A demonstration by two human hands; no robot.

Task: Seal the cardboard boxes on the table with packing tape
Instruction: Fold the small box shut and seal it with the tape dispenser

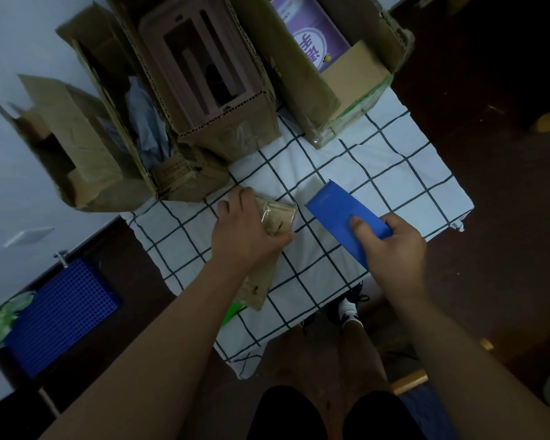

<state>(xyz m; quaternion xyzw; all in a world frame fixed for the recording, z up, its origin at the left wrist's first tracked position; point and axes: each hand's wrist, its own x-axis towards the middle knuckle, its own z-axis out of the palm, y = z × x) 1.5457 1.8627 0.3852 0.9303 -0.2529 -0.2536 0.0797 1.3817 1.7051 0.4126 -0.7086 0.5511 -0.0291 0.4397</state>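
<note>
Now left hand grips small box on checked cloth; right hand grips blue tool beside it. Open boxes stand behind.

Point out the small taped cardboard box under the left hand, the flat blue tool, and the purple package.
Small taped cardboard box [278,217], head view, its top face.
Flat blue plastic tool [334,206], head view, its broad face.
Purple printed package [311,33], head view, its label.

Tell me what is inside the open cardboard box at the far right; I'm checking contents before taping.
Inside the open cardboard box at the far right lies a purple printed package. Whatever sits beneath it is covered.
</note>
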